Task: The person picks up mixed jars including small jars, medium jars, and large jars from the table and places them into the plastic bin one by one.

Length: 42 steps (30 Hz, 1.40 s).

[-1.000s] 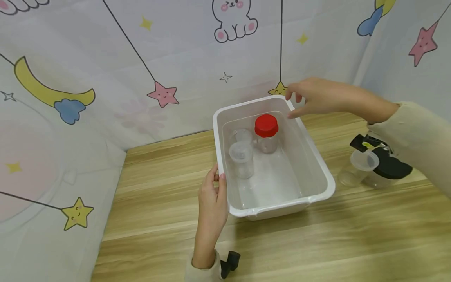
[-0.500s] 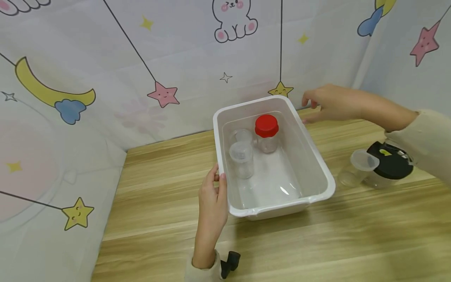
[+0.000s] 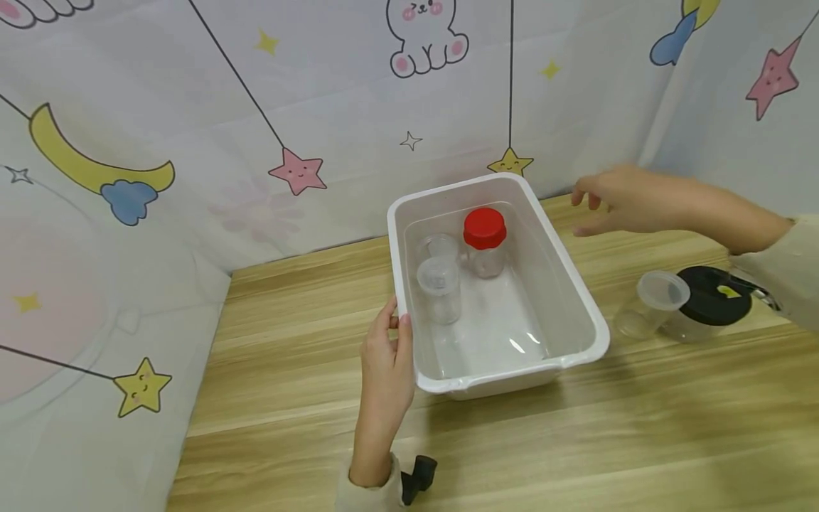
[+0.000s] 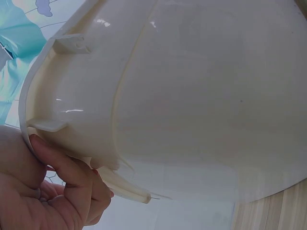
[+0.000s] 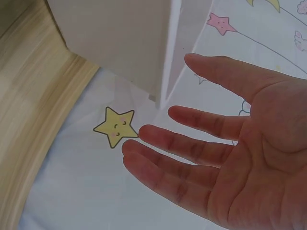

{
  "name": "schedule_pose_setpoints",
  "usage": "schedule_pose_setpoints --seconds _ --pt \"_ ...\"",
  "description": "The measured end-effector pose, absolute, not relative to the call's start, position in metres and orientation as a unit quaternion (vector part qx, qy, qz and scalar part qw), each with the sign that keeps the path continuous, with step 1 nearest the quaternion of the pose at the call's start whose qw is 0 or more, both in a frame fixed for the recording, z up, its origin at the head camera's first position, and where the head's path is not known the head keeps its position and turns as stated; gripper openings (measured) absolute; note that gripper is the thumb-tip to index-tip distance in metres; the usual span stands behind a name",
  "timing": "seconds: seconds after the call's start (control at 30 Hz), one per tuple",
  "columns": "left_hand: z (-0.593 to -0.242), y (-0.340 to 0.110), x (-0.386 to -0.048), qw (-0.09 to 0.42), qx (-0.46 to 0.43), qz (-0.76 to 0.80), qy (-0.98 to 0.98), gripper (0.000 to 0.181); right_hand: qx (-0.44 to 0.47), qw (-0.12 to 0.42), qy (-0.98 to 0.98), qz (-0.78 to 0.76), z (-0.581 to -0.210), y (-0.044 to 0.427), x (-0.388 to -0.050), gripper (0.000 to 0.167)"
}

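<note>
A white plastic basin sits on the wooden table. My left hand holds its left rim, thumb on top and fingers beneath; the left wrist view shows curled fingers under the rim. Inside stand a clear jar with a red lid at the back and two clear plastic containers, a nearer one and a farther one, along the left wall. To the right of the basin, my right hand hovers over the table with relaxed, spread fingers, holding nothing.
Right of the basin, a clear cup with a translucent lid stands beside a clear jar with a black lid, below my right forearm. A white patterned cloth hangs behind the wooden table.
My right hand has moved right and a little nearer, away from the basin's right rim. The left hand, the basin and its contents stay in place.
</note>
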<state>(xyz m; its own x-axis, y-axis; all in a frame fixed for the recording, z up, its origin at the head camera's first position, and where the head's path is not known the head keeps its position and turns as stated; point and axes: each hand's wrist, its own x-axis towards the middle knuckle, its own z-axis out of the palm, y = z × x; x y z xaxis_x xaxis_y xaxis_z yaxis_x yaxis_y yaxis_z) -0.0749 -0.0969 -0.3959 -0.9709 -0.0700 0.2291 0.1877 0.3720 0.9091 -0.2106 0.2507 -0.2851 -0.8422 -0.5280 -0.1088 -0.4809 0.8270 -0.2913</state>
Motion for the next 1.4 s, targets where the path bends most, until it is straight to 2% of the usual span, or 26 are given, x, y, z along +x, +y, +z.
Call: schedule_pose_setpoints --seconds 0.73,0.97,1.2,1.4 --pt "-0.394 -0.096 -0.075 0.113 -0.035 -0.562 -0.819 0.044 -0.249 0.109 0.951 -0.144 -0.321 0.277 -0.198 0.043" --pt "-0.394 -0.096 -0.074 0.112 -0.031 -0.56 -0.82 0.045 -0.245 0.135 0.95 -0.141 -0.33 0.283 -0.19 0.048" --pt "-0.394 -0.097 -0.074 0.111 -0.029 -0.558 -0.822 0.046 -0.247 0.137 0.948 -0.143 -0.337 0.288 -0.182 0.051" --pt "-0.394 -0.096 -0.075 0.111 -0.031 -0.56 -0.82 0.045 -0.254 0.168 0.942 -0.142 -0.344 0.297 -0.177 0.057"
